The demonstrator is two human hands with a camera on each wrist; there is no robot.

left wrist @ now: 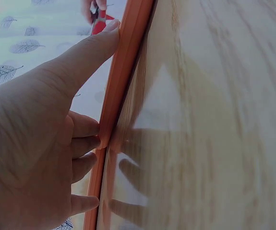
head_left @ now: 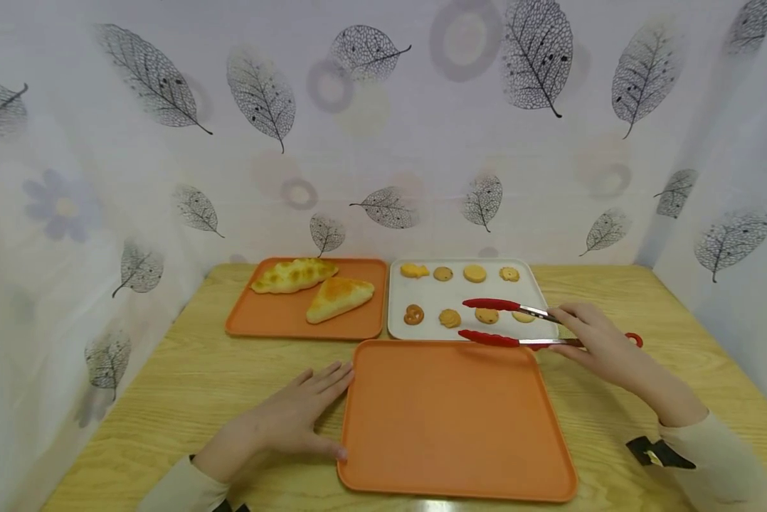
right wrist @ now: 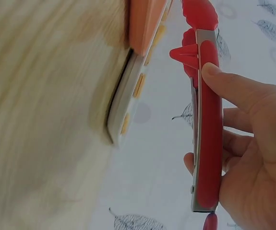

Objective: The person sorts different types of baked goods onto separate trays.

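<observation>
My right hand grips a pair of red and silver tongs, thumb on one arm and fingers round the other. In the head view the tongs' red tips are spread apart, above the near row of cookies on the white tray, with nothing between them. My left hand lies beside the front orange tray, fingers extended. Its thumb and fingertips touch the tray's left rim, which the left wrist view shows close up. That front tray bears nothing.
On the back left, another orange tray carries a braided bread and a triangular pastry. The white tray holds two rows of small cookies, among them a pretzel and a fish-shaped cookie. A leaf-patterned curtain encloses the wooden table.
</observation>
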